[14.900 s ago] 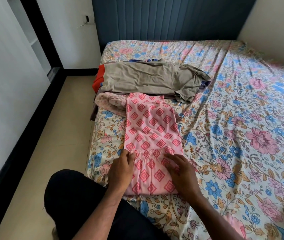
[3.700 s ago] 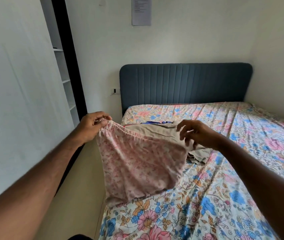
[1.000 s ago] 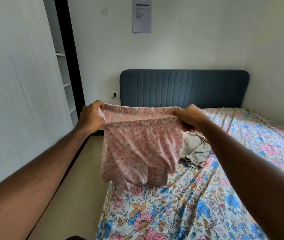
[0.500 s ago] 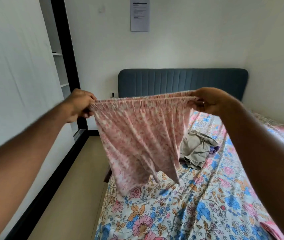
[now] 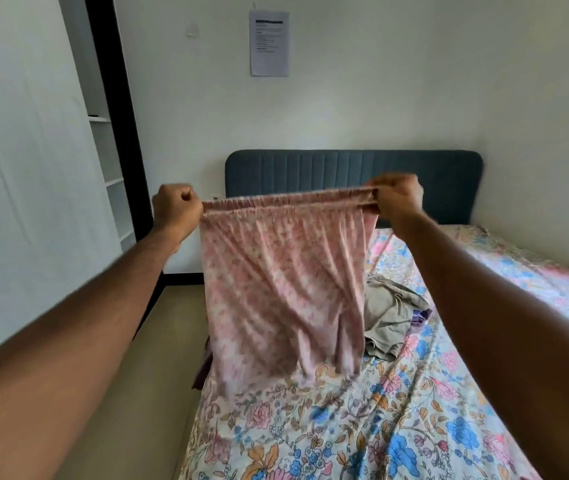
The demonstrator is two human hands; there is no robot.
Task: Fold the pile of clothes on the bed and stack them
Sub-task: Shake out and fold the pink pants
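I hold a pale pink floral garment [image 5: 283, 289] up in the air by its elastic waistband, stretched flat between both hands. My left hand [image 5: 176, 211] grips the waistband's left end in a fist. My right hand [image 5: 395, 197] grips the right end. The cloth hangs down over the left side of the bed [image 5: 362, 427], its hem just above the floral sheet. Behind it, a crumpled khaki garment [image 5: 388, 315] lies on the sheet with a bit of purple cloth [image 5: 420, 317] beside it. The hanging garment hides the remainder of the pile.
A dark blue headboard [image 5: 310, 171] stands against the white wall, with a paper notice [image 5: 269, 43] above it. Left of the bed runs a strip of beige floor [image 5: 158, 375], a white wall and a black-framed shelf unit [image 5: 109, 168].
In the last second I have pulled the waistband wider and taut, with my hands further apart. Earlier I pressed a folded pink diamond-print garment on the bed; it is now out of view.
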